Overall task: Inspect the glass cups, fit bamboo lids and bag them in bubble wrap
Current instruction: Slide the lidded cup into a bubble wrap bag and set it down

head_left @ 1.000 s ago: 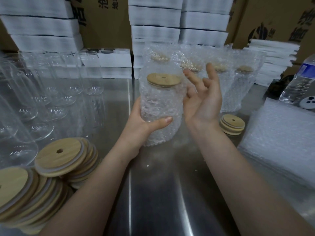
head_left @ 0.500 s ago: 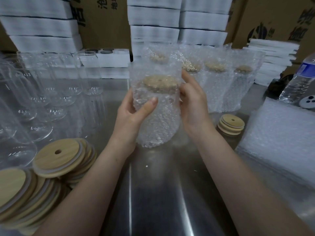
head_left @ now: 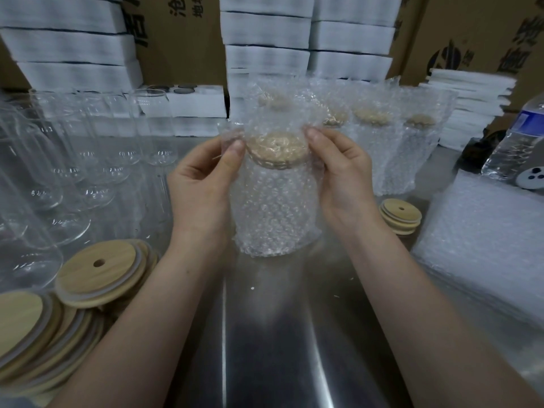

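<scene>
Many loose bamboo lids (head_left: 97, 272) lie heaped at the near left of the steel surface (head_left: 279, 334), with bare glass cups (head_left: 97, 160) standing behind them. Left hand (head_left: 203, 184): thumb and fingers pinch the bubble-wrap bag (head_left: 273, 207) just beside the lid. Centre: one lidded glass cup inside that bag, upright between the two hands; whether its base rests on the surface cannot be told. Its fitted lid (head_left: 278, 148) shows through the wrap near the top. Right hand (head_left: 344, 178): pinches the bag's other side at the same height. Handling, as judged: the glass is fragile and has some weight, while the wrap is soft and likely slippery, so a pinch on film alone may let the cup shift. The firmer hold is round the body below the lid. Behind and right: finished bagged cups (head_left: 374, 142) in a row, a small lid stack (head_left: 400, 214), flat spare bags (head_left: 485, 237), and a water bottle (head_left: 518, 142).
</scene>
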Available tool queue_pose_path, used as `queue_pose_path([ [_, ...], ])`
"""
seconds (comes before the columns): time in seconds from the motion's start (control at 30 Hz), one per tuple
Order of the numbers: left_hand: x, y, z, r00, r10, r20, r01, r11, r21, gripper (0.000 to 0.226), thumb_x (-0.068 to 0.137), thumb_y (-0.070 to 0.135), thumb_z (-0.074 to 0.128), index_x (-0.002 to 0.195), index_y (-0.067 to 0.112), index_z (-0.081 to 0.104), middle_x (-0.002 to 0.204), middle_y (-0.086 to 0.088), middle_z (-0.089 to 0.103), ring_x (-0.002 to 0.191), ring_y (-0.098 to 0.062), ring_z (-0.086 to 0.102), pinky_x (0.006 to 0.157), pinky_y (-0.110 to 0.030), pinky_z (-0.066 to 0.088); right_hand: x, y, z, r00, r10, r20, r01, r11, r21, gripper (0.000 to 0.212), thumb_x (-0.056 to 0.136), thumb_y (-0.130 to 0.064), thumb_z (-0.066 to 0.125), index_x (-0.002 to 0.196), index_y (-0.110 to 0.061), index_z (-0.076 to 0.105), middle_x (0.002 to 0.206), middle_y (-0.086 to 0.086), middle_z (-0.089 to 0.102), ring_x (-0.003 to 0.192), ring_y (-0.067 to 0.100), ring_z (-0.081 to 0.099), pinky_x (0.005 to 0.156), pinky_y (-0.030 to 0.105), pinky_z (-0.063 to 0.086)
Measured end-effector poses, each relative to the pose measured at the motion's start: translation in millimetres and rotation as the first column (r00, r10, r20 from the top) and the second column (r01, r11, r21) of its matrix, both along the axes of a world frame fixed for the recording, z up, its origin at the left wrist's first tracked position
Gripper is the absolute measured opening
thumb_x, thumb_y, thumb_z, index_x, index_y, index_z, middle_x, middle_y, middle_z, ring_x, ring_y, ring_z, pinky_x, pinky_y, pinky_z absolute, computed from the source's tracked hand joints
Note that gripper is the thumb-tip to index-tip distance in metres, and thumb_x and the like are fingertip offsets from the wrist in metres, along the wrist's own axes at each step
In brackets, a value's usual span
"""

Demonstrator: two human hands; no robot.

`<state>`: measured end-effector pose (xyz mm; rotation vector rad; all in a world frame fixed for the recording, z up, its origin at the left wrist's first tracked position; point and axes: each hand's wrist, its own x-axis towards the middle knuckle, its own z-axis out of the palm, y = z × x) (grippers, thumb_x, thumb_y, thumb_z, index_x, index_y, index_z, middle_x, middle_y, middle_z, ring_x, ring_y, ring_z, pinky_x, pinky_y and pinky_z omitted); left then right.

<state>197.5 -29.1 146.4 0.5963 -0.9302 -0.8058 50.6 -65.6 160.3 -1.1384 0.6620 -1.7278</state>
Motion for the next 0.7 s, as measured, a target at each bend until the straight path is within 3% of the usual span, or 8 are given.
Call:
queue_pose_path([
  [0.2, 3.0, 0.1, 1.4, 1.000, 0.013, -0.016, -0.014, 0.999, -0.044, 0.022, 0.087, -0.010, 0.063, 0.083, 0.012, 0.064, 0.073, 0.012, 0.070, 0.076, -0.003, 0.065, 0.076, -0.019, 0.051, -0.6, 2.5, 1.0, 1.000, -0.022, 0.007, 0.022, 0.999, -0.042, 0.016, 0.084, 0.001, 0.068, 0.084, -0.014, 0.070, 0.083, -0.002, 0.072, 0.086, 0.018, 0.061, 0.082, 0.033, 0.049],
  [0.33, 4.7, -2.1, 1.2, 0.999, 0.039, -0.010, -0.039, 0.999, -0.028, 0.023, 0.086, -0.011, 0.064, 0.091, 0.012, 0.068, 0.079, 0.011, 0.072, 0.079, -0.005, 0.065, 0.079, -0.021, 0.052, -0.3, 4.1, 1.8, 1.000, -0.022, 0.004, 0.023, 0.998, -0.064, 0.022, 0.083, 0.007, 0.063, 0.084, -0.014, 0.070, 0.081, -0.006, 0.072, 0.076, 0.011, 0.061, 0.070, 0.025, 0.051],
  [0.47, 4.8, -4.3, 0.7, 1.000, 0.016, 0.002, -0.016, 1.000, 0.001, 0.033, 0.088, -0.010, 0.061, 0.099, 0.019, 0.073, 0.088, 0.004, 0.073, 0.082, -0.006, 0.065, 0.077, -0.018, 0.051, 0.0, 6.3, 4.2, 1.000, 0.006, -0.030, -0.009, 0.994, -0.105, 0.038, 0.085, 0.010, 0.057, 0.084, -0.022, 0.076, 0.067, -0.008, 0.066, 0.064, 0.007, 0.058, 0.060, 0.020, 0.049],
  [0.57, 5.7, -5.4, -0.5, 0.999, -0.021, -0.027, 0.022, 1.000, 0.011, 0.038, 0.089, -0.009, 0.058, 0.091, 0.023, 0.079, 0.079, 0.007, 0.073, 0.075, -0.006, 0.063, 0.072, -0.019, 0.051, 2.5, 7.1, 3.6, 0.999, 0.001, -0.040, -0.004, 0.997, -0.073, 0.042, 0.088, 0.010, 0.052, 0.080, -0.023, 0.078, 0.070, -0.004, 0.067, 0.067, 0.011, 0.057, 0.064, 0.025, 0.048],
  [0.7, 5.3, -5.5, -0.7, 0.992, -0.102, -0.067, 0.103, 0.995, 0.006, 0.048, 0.089, -0.011, 0.052, 0.072, 0.025, 0.079, 0.071, 0.008, 0.070, 0.070, -0.007, 0.061, 0.067, -0.020, 0.048, 6.4, 7.0, 3.4, 1.000, -0.001, 0.031, 0.002, 1.000, -0.029, 0.047, 0.090, 0.012, 0.047, 0.066, -0.020, 0.070, 0.063, -0.008, 0.064, 0.060, 0.004, 0.056, 0.057, 0.017, 0.046],
])
